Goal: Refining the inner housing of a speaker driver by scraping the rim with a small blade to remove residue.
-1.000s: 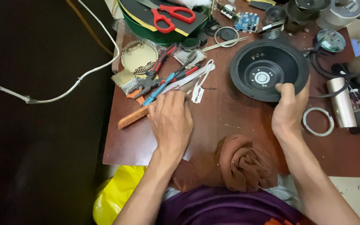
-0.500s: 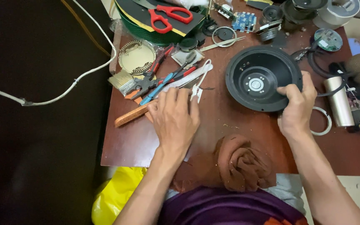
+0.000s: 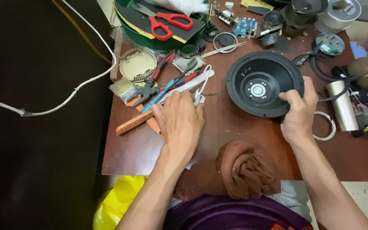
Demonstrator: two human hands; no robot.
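My right hand (image 3: 298, 111) grips the near right rim of a round black speaker cone (image 3: 258, 85) that lies face up on the brown table (image 3: 137, 153). My left hand (image 3: 179, 121) rests palm down on a heap of hand tools, its fingers over a wooden-handled tool (image 3: 133, 122) and near pliers with red handles (image 3: 152, 87). A blue-handled screwdriver (image 3: 158, 94) and a white strip (image 3: 192, 84) stick out beyond my fingertips. Whether the left hand grips anything is hidden under the palm.
A rolled brown cloth (image 3: 245, 170) lies at the near table edge. Red scissors (image 3: 169, 21) sit on a green bowl at the back. A metal cylinder (image 3: 341, 106), a white ring (image 3: 326, 125), circuit boards and small speaker parts crowd the right and back. A white cable (image 3: 81, 85) hangs left.
My right hand has slid along the speaker's rim from its near edge up to its right side. My left hand has stayed on the tools.
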